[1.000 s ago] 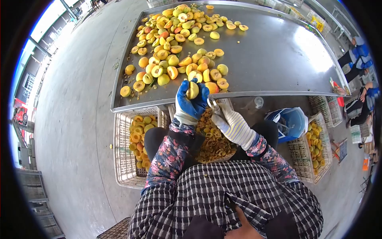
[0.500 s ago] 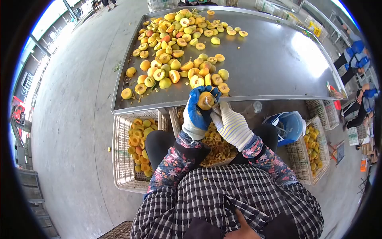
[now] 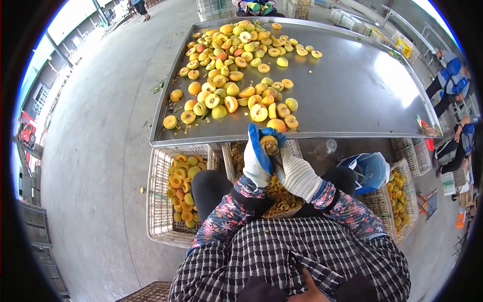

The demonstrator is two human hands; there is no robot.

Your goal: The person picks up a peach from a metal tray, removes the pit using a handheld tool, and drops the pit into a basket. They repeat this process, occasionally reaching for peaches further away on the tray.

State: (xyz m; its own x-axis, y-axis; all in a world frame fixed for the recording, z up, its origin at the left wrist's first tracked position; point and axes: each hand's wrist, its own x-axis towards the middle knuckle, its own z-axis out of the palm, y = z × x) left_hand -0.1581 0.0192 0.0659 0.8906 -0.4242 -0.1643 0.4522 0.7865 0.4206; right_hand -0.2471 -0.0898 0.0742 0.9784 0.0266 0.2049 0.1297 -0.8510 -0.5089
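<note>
My left hand [image 3: 258, 160], in a white glove with blue coating, is closed around a yellow peach half [image 3: 269, 144], its cut face towards me. My right hand [image 3: 298, 173], in a striped knit glove, is closed against the fruit's lower right side. It grips a small metal-looking tool, mostly hidden by the fingers, at the cut face. Just beyond my hands, at the near edge of the metal table [image 3: 342, 100], lie halved peaches [image 3: 258, 112]. Below my hands, between my knees, a crate holds peach scraps [image 3: 282, 197].
At left, a pale plastic crate [image 3: 152, 201] holds peach halves. To the right stand a blue bucket [image 3: 373, 173] and another crate with fruit [image 3: 397, 194]. A person [image 3: 255, 7] is at the table's far side; other people [image 3: 453, 80] sit at far right.
The whole view has shifted, so the table appears slightly lower and further right. My hands remain together on the peach half, with the left hand's fingers raised more upright.
</note>
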